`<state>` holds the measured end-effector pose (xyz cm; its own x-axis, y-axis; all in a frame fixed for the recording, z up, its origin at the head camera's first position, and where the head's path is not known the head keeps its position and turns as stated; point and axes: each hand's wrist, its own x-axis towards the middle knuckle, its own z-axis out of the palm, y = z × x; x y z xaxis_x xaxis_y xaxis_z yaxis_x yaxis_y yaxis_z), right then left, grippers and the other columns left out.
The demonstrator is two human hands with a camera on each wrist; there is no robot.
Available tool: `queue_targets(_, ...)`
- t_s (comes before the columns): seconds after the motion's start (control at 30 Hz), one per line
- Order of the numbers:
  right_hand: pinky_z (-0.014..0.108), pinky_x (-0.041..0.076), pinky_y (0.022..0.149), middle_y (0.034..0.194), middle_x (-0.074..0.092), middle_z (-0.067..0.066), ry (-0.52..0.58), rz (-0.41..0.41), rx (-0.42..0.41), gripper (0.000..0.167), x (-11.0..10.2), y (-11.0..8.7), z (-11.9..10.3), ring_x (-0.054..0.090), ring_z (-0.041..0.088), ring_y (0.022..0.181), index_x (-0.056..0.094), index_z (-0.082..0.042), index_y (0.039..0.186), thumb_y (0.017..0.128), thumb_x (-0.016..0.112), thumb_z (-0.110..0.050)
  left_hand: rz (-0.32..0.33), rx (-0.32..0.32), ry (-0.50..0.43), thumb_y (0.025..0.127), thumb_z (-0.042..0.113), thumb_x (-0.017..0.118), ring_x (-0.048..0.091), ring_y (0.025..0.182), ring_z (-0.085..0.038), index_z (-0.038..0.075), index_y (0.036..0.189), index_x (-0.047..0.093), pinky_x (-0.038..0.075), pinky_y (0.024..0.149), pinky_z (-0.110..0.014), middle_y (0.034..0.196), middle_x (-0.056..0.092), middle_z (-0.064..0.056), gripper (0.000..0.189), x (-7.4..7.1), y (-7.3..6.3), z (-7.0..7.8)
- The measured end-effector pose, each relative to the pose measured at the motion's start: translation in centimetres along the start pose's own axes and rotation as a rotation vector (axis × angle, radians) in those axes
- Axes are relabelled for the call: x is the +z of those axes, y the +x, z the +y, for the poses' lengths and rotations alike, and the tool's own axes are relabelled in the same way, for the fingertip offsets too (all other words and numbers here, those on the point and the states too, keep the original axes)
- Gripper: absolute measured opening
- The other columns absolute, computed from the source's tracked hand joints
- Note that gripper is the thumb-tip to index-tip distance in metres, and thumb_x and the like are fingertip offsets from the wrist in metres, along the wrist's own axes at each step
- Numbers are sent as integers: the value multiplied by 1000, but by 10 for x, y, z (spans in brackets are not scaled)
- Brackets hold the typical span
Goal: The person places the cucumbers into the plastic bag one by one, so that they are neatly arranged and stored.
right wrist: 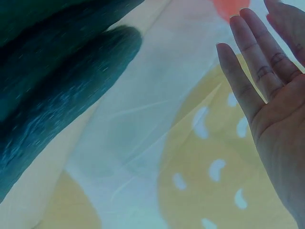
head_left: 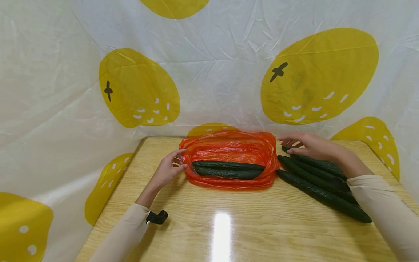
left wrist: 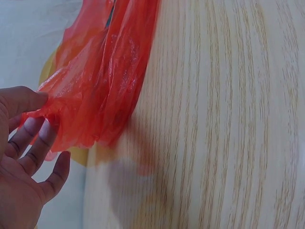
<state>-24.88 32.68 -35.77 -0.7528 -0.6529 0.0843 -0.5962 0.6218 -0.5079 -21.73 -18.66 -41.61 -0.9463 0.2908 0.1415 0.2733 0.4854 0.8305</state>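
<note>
A red plastic bag (head_left: 229, 183) lies with its mouth spread wide. Inside it are two dark green cucumbers (head_left: 229, 170), side by side. At the bag's left edge, my left hand (head_left: 168, 168) pinches the thin red film (left wrist: 76, 105) between thumb and finger; the other fingers are spread loosely. My right hand (head_left: 314, 145) hovers over the far ends of several loose cucumbers (head_left: 322, 193) to the right of the bag. Its fingers (right wrist: 267, 62) look extended with nothing held, apart from the cucumbers (right wrist: 71, 71) in the right wrist view.
The wooden table (head_left: 196, 218) meets a white cloth (head_left: 212, 87) with yellow fruit prints behind and at the left. A black device (head_left: 158, 217) sits on the left sleeve. Light reflects off the tabletop in front of the bag.
</note>
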Motion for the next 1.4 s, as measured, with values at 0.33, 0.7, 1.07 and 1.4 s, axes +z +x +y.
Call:
queue_targets(0.33,49,57,86,120,69,5,-28,0,54,50,-2,-16,21,66,27,107,57,-5,140,93,73,-9,21,21,-4,92,5,74,62,93,-24,5,144,55,55,79,-30,107,62,-12,55,4,10,-33)
queue_targets(0.7,56,54,89,125,66,19,-20,-32,134,52,-4,-32,37,64,40,110,53,3,141,92,71,-3,27,22,-10,92,5,74,62,94,-25,6,143,55,54,84,-39,108,62,-14,55,5,9,-32)
queue_targets(1.07,55,55,86,125,65,23,-70,-42,140,52,-5,-46,54,64,43,110,55,5,137,89,73,1,23,27,2,92,6,74,62,94,-25,6,143,55,54,85,-41,107,63,-13,55,4,9,-34)
queue_targets(1.4,49,56,83,128,62,25,-87,-45,159,51,-4,-58,73,63,44,110,55,5,137,90,72,2,20,36,15,92,5,74,62,93,-24,5,144,55,55,82,-36,106,62,-11,55,5,9,-35)
